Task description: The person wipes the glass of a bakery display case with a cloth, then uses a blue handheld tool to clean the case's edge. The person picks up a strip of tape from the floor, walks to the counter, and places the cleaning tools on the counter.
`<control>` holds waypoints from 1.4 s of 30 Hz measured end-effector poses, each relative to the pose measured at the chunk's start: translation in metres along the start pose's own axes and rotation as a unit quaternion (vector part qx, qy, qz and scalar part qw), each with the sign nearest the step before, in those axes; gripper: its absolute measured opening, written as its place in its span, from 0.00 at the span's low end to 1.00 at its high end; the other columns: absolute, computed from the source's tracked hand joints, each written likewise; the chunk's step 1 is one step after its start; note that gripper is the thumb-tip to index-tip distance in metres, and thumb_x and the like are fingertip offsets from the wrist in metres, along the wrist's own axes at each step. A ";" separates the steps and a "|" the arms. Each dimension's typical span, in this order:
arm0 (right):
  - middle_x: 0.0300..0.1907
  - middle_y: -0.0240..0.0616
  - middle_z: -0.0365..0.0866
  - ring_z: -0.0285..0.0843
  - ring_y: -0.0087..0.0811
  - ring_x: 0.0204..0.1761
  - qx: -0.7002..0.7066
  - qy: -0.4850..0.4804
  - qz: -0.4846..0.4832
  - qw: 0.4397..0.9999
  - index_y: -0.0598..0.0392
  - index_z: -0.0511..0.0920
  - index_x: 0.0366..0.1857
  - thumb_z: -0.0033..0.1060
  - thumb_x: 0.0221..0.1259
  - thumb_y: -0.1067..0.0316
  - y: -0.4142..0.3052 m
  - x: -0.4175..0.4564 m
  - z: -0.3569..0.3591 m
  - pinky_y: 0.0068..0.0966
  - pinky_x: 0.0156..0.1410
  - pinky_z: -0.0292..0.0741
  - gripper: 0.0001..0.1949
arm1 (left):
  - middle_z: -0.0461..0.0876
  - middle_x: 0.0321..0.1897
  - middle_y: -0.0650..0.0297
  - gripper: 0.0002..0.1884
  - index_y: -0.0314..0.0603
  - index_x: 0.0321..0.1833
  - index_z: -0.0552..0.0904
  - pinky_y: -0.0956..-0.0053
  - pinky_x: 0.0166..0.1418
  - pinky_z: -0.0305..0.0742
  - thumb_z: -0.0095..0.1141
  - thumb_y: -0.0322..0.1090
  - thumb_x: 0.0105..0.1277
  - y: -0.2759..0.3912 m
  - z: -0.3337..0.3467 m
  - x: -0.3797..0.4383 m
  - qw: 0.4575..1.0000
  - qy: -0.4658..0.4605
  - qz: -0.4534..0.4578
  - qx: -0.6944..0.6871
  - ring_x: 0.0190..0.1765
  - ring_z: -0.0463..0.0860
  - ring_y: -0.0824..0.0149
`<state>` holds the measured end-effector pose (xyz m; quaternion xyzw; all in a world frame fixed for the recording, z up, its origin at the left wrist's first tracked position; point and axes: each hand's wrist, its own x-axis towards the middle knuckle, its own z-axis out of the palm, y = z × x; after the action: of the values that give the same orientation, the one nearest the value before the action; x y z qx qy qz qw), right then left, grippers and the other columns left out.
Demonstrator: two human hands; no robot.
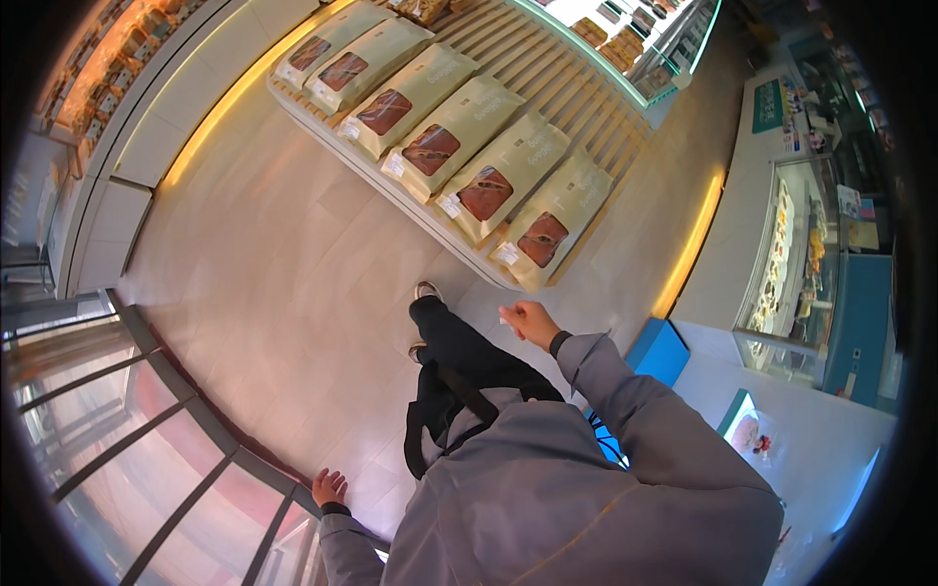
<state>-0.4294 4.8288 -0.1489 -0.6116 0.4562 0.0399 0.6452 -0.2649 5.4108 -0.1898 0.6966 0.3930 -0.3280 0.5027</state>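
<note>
My right hand (530, 322) is held in front of my body with its fingers curled around something small and white, perhaps a slip of paper. It is nearest to the end of a slatted display table (586, 80), not touching it. On that table lie several cream paper bags (447, 132) in a row, each with a clear window showing brown bread or cake and a small white label. My left hand (330, 487) hangs low at my side near the glazed wall, fingers loosely bent and apart, with nothing seen in it.
A lit shelf of packaged baked goods (121, 73) stands at the upper left. Glass panes (176, 469) in dark frames run along the lower left. On the right are a counter with a glass display case (784, 256) and a blue box (658, 348). Tiled floor (278, 256) lies between.
</note>
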 end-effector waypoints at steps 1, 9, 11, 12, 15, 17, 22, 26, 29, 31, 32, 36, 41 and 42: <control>0.15 0.33 0.73 0.66 0.20 0.14 0.015 0.014 0.014 1.000 0.60 0.75 0.24 0.58 0.62 0.52 0.001 -0.001 0.005 0.20 0.20 0.63 0.19 | 0.81 0.39 0.54 0.15 0.42 0.54 0.72 0.66 0.37 0.80 0.43 0.30 0.65 0.030 0.010 0.009 0.999 -0.021 0.022 0.015 0.37 0.82 0.60; 0.17 0.30 0.70 0.65 0.18 0.16 0.099 0.045 0.079 0.991 0.59 0.75 0.27 0.55 0.64 0.52 0.013 0.028 0.042 0.18 0.22 0.62 0.18 | 0.82 0.39 0.56 0.13 0.40 0.54 0.74 0.74 0.39 0.79 0.47 0.30 0.67 0.165 0.192 -0.002 0.953 -0.218 0.067 0.201 0.39 0.83 0.64; 0.18 0.30 0.70 0.65 0.19 0.17 0.132 0.046 0.095 0.986 0.59 0.75 0.27 0.56 0.64 0.52 0.004 0.037 0.051 0.18 0.23 0.63 0.18 | 0.82 0.39 0.56 0.13 0.39 0.54 0.74 0.75 0.40 0.79 0.46 0.30 0.68 0.177 0.218 -0.010 0.922 -0.294 0.057 0.245 0.39 0.83 0.65; 0.18 0.30 0.70 0.65 0.19 0.17 0.147 0.047 0.102 0.983 0.59 0.75 0.27 0.56 0.64 0.52 -0.002 0.040 0.053 0.18 0.23 0.63 0.18 | 0.83 0.40 0.56 0.13 0.39 0.54 0.74 0.76 0.40 0.78 0.46 0.30 0.69 0.179 0.224 -0.004 0.910 -0.316 0.059 0.263 0.39 0.83 0.66; 0.18 0.31 0.71 0.65 0.19 0.17 0.142 0.048 0.104 0.983 0.59 0.75 0.28 0.56 0.64 0.52 -0.018 0.045 0.055 0.17 0.24 0.64 0.18 | 0.83 0.39 0.54 0.14 0.39 0.54 0.74 0.74 0.40 0.79 0.48 0.29 0.65 0.192 0.229 0.009 0.916 -0.278 0.041 0.288 0.39 0.84 0.63; 0.17 0.31 0.70 0.65 0.19 0.17 0.135 0.060 0.114 0.982 0.60 0.75 0.28 0.56 0.64 0.52 -0.014 0.045 0.050 0.17 0.24 0.64 0.18 | 0.83 0.38 0.55 0.14 0.40 0.54 0.74 0.73 0.39 0.79 0.48 0.29 0.65 0.196 0.223 0.021 0.923 -0.243 0.017 0.299 0.38 0.84 0.63; 0.18 0.31 0.70 0.66 0.19 0.18 0.110 0.114 0.141 0.977 0.61 0.75 0.26 0.55 0.64 0.51 0.005 0.038 0.040 0.18 0.22 0.65 0.20 | 0.81 0.40 0.61 0.16 0.49 0.56 0.74 0.67 0.39 0.79 0.50 0.33 0.64 0.201 0.203 0.045 0.904 -0.204 -0.026 0.376 0.39 0.79 0.68; 0.13 0.33 0.72 0.69 0.23 0.14 0.125 0.157 0.144 0.969 0.59 0.76 0.21 0.56 0.63 0.51 0.015 0.030 0.045 0.22 0.22 0.66 0.20 | 0.71 0.57 0.59 0.26 0.55 0.69 0.61 0.64 0.56 0.71 0.45 0.46 0.69 0.150 0.176 0.089 0.839 -0.280 -0.016 0.467 0.56 0.70 0.65; 0.13 0.34 0.71 0.68 0.23 0.14 0.142 0.162 0.148 0.965 0.59 0.75 0.21 0.56 0.63 0.52 0.012 0.031 0.051 0.22 0.22 0.66 0.20 | 0.65 0.60 0.60 0.27 0.52 0.70 0.58 0.66 0.60 0.64 0.42 0.48 0.70 0.167 0.194 0.082 0.826 -0.336 0.020 0.452 0.60 0.64 0.65; 0.17 0.32 0.70 0.67 0.21 0.17 0.145 0.143 0.156 0.966 0.60 0.75 0.23 0.55 0.64 0.52 0.010 0.032 0.054 0.20 0.22 0.66 0.19 | 0.61 0.63 0.60 0.28 0.51 0.71 0.55 0.67 0.63 0.59 0.40 0.49 0.70 0.182 0.204 0.076 0.820 -0.361 0.038 0.442 0.62 0.60 0.65; 0.19 0.31 0.70 0.66 0.20 0.18 0.146 0.134 0.159 0.967 0.60 0.75 0.25 0.55 0.65 0.53 0.009 0.033 0.055 0.19 0.22 0.66 0.19 | 0.60 0.64 0.60 0.29 0.50 0.71 0.54 0.68 0.64 0.57 0.39 0.50 0.71 0.190 0.209 0.074 0.816 -0.372 0.046 0.439 0.64 0.58 0.65; 0.18 0.31 0.69 0.66 0.20 0.18 0.171 0.154 0.158 0.960 0.59 0.74 0.23 0.55 0.65 0.54 0.002 0.038 0.059 0.19 0.22 0.65 0.18 | 0.52 0.69 0.60 0.31 0.47 0.73 0.50 0.70 0.69 0.48 0.36 0.53 0.72 0.222 0.219 0.071 0.797 -0.411 0.088 0.434 0.69 0.50 0.65; 0.19 0.30 0.69 0.66 0.20 0.18 0.212 0.205 0.165 0.941 0.58 0.73 0.25 0.55 0.64 0.53 -0.014 0.047 0.061 0.19 0.22 0.66 0.18 | 0.42 0.75 0.60 0.34 0.43 0.74 0.45 0.73 0.76 0.37 0.31 0.56 0.73 0.266 0.237 0.078 0.774 -0.452 0.111 0.428 0.76 0.41 0.65; 0.19 0.30 0.69 0.66 0.20 0.18 0.215 0.215 0.174 0.937 0.58 0.74 0.25 0.55 0.65 0.53 -0.023 0.047 0.062 0.19 0.22 0.66 0.18 | 0.43 0.75 0.60 0.34 0.44 0.74 0.45 0.72 0.76 0.37 0.31 0.56 0.73 0.273 0.243 0.073 0.798 -0.455 0.059 0.390 0.76 0.40 0.65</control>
<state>-0.3553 4.8503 -0.1715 -0.3629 0.6810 -0.0798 0.6310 -0.0055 5.1429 -0.1994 0.6262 -0.0843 -0.7023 0.3280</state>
